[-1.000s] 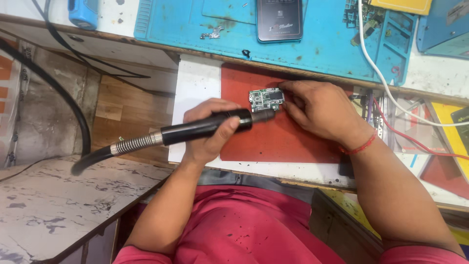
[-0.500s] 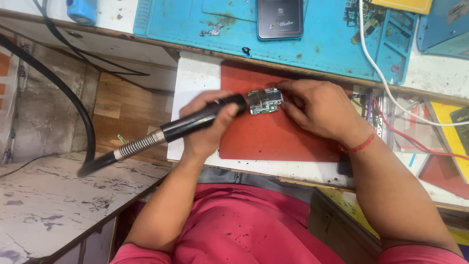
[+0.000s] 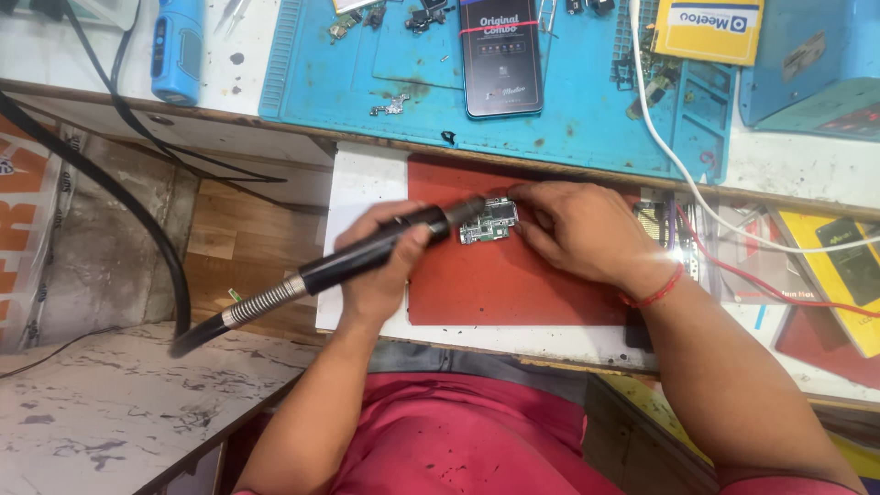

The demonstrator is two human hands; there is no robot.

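My left hand [image 3: 380,266] grips a black hot-air wand [image 3: 367,255] with a coiled metal collar and a thick black hose. Its nozzle tip points at a small green circuit board [image 3: 489,221] lying on a red mat [image 3: 513,275]. My right hand [image 3: 577,229], a red thread around its wrist, presses its fingertips on the board's right edge and holds it flat on the mat. The mat rests on a white pull-out shelf [image 3: 353,197] below the bench.
A blue work mat [image 3: 385,64] on the bench above carries a dark phone [image 3: 500,55], small parts and a white cable [image 3: 660,128]. A blue tool [image 3: 177,50] lies at the top left. Yellow boxes [image 3: 843,266] and red wires sit to the right. A worn grey surface [image 3: 110,403] is at lower left.
The wand has tilted, its nozzle rising toward the board's upper left edge and its hose end dropping. My right hand stays on the board.
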